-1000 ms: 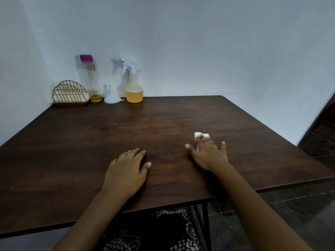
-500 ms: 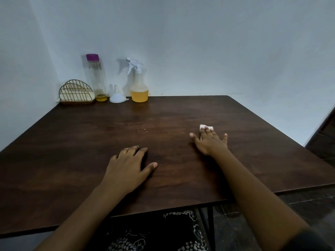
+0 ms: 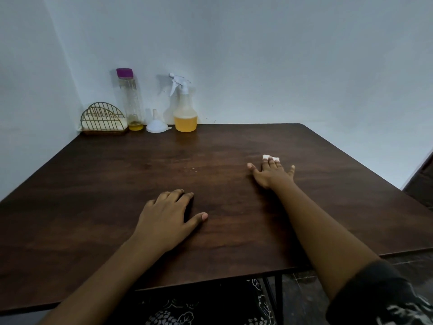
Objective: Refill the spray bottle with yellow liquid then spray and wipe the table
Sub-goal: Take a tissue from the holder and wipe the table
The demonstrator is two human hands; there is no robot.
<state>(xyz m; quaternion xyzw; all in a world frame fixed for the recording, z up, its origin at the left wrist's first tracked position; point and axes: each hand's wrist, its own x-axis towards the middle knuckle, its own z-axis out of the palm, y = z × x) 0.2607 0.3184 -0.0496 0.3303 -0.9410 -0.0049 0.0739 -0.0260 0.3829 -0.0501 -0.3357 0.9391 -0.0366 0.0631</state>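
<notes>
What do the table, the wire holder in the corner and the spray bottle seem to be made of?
Table: dark wood or wood-look laminate, matt; grain streaks show.
Holder: thin metal wire, brassy finish; curved bars with gaps.
Spray bottle: translucent plastic, probably, since yellow liquid shows through; white plastic trigger head.
</notes>
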